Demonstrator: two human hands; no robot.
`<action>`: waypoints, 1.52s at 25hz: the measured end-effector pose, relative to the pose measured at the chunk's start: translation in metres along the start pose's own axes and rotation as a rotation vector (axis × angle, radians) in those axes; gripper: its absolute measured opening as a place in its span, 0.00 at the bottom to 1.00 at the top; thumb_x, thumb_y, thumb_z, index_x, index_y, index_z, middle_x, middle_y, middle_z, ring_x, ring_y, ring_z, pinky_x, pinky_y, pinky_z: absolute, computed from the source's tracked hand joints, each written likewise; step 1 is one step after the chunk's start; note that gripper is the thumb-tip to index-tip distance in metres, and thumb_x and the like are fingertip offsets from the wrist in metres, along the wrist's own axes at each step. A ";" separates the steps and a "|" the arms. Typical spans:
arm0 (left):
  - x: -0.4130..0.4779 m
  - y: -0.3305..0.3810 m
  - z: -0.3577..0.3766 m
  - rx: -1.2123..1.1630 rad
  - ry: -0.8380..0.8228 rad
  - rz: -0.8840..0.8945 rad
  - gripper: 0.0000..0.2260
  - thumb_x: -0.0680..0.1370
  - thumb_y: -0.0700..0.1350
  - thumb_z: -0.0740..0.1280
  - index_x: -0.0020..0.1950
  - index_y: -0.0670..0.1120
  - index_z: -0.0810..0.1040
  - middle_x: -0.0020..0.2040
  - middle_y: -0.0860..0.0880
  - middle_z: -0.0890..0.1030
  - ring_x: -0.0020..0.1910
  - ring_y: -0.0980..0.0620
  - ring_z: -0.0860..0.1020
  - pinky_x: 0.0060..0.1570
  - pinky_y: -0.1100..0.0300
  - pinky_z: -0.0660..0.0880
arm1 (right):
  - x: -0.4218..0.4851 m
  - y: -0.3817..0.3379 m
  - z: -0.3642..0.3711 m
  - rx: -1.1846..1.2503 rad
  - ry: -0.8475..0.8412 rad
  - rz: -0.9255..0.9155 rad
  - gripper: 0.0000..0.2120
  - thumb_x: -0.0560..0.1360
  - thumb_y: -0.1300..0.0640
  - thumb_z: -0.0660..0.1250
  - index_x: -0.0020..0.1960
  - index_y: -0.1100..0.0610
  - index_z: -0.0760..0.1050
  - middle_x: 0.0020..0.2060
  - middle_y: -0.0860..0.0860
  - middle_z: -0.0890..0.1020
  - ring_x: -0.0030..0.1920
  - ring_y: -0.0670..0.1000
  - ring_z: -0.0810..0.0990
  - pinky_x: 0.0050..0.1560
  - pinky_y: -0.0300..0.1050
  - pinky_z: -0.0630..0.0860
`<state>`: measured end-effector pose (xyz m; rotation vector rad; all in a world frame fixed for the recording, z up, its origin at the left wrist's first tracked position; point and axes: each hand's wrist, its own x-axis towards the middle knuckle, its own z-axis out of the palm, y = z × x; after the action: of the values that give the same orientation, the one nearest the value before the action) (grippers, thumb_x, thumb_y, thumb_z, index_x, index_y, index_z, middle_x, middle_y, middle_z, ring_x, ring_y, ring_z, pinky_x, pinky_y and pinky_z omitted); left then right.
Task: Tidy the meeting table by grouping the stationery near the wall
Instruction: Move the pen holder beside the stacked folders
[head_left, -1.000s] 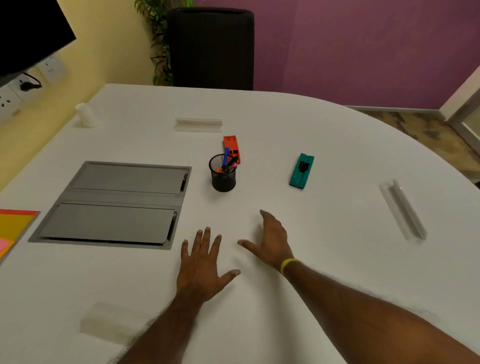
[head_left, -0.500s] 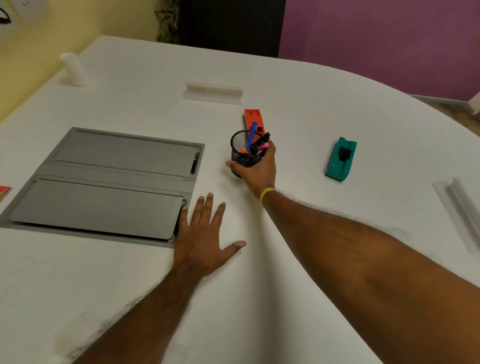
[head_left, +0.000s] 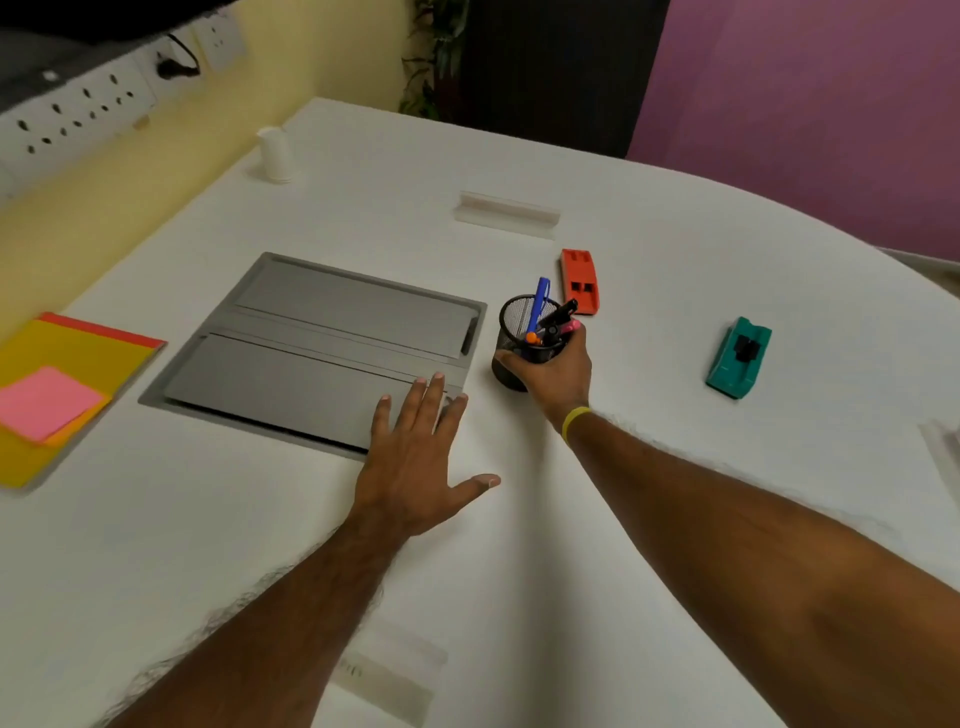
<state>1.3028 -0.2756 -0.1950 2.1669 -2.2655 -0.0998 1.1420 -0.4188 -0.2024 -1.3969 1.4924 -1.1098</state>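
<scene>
Your left hand (head_left: 415, 457) lies flat on the white table (head_left: 519, 571), fingers spread, their tips over the near corner of the grey hatch (head_left: 322, 338). Your right hand (head_left: 558, 371) curls round the black mesh pen cup (head_left: 519, 325), which stands upright just right of the hatch with pens in it. The orange duster (head_left: 579, 280) sits just behind the cup and the green duster (head_left: 737, 358) well apart to the right. The yellow folder (head_left: 78, 358) lies by the left edge, near the wall (head_left: 130, 192).
</scene>
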 end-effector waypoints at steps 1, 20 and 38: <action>-0.011 -0.010 -0.004 0.007 -0.002 -0.012 0.47 0.67 0.78 0.37 0.79 0.53 0.43 0.80 0.46 0.40 0.79 0.46 0.41 0.75 0.39 0.44 | -0.013 -0.006 0.004 0.015 -0.013 0.007 0.35 0.59 0.50 0.83 0.59 0.48 0.67 0.50 0.39 0.78 0.51 0.42 0.79 0.57 0.44 0.79; -0.274 -0.211 0.010 0.036 -0.050 -0.524 0.47 0.69 0.79 0.39 0.79 0.51 0.54 0.80 0.44 0.52 0.79 0.45 0.53 0.73 0.38 0.53 | -0.218 -0.083 0.223 0.013 -0.507 -0.082 0.35 0.59 0.50 0.83 0.59 0.50 0.68 0.52 0.43 0.78 0.53 0.47 0.79 0.54 0.42 0.78; -0.290 -0.260 0.064 -0.012 -0.007 -0.614 0.45 0.70 0.78 0.42 0.79 0.51 0.51 0.80 0.45 0.48 0.79 0.46 0.48 0.75 0.39 0.50 | -0.195 -0.098 0.363 -0.031 -0.600 -0.180 0.37 0.61 0.53 0.83 0.64 0.53 0.67 0.53 0.44 0.76 0.52 0.48 0.77 0.57 0.44 0.77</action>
<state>1.5725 0.0052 -0.2601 2.7641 -1.5128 -0.1188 1.5318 -0.2542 -0.2220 -1.7182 0.9684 -0.6765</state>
